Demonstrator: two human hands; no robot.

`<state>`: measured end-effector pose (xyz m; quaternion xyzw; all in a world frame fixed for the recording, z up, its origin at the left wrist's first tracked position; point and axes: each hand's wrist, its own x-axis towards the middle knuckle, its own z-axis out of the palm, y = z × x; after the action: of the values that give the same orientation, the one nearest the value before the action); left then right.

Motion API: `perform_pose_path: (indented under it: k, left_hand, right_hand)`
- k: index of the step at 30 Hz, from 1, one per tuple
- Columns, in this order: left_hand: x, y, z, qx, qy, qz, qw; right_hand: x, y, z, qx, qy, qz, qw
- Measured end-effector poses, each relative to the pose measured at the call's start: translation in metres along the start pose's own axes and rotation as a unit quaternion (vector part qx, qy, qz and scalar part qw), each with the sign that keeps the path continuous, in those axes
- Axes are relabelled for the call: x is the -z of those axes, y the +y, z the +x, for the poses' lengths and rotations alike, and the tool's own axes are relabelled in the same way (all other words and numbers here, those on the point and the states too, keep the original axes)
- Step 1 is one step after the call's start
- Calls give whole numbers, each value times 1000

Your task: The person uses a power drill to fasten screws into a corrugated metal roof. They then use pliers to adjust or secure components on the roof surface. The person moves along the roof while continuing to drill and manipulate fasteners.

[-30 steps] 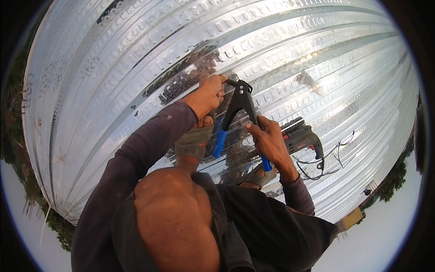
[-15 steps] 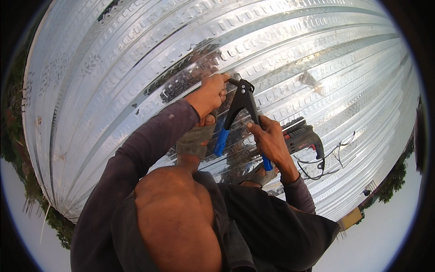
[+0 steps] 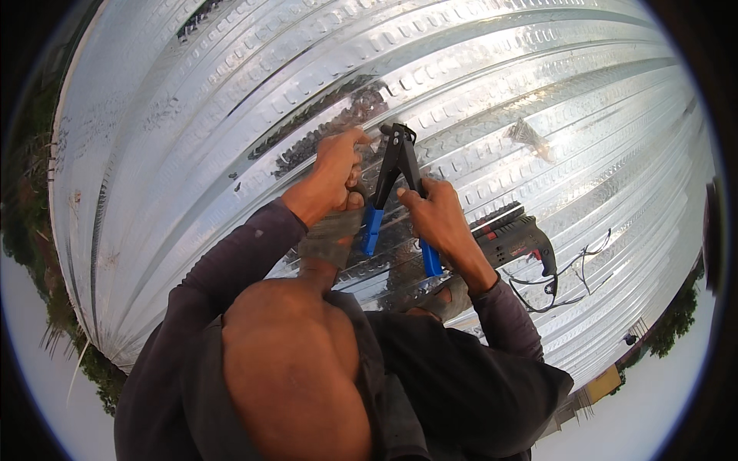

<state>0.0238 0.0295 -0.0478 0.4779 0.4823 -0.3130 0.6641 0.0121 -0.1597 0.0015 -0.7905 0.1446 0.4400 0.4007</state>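
A hand riveter point(image 3: 396, 157) with a black body and blue grips stands spread open over the ribbed metal sheet point(image 3: 492, 100). My right hand point(image 3: 442, 215) is closed around its right handle. The other blue-gripped handle hangs free beside my bare knee and sandalled foot. My left hand point(image 3: 334, 169) is near the riveter's head, with its index finger stretched toward the nose and the other fingers curled in. Whatever the curled fingers may hold is hidden.
A dark power drill point(image 3: 515, 244) lies on the sheet to the right, its black cord point(image 3: 576, 276) looped beside it. My sandalled feet point(image 3: 334, 234) rest on the sheet. A clear plastic scrap point(image 3: 530, 138) lies farther off. Raised ribs run across the whole surface.
The riveter and my right hand have shifted slightly left and up, its head turning more upright. My left hand has moved a little left.
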Motion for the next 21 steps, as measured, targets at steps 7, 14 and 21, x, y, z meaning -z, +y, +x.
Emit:
perform_pose_path:
  k: [7, 14, 21]
  left_hand:
    - [29, -32, -27, -92, -132, -24, 987]
    - [43, -70, -83, -123, -136, 277, 943]
    - [84, -112, -89, -139, -89, 270, 949]
  right_hand:
    - [-2, 9, 8, 87, 31, -15, 996]
    - [-5, 15, 18, 22, -54, 126, 990]
    - [4, 9, 15, 3, -88, 178, 980]
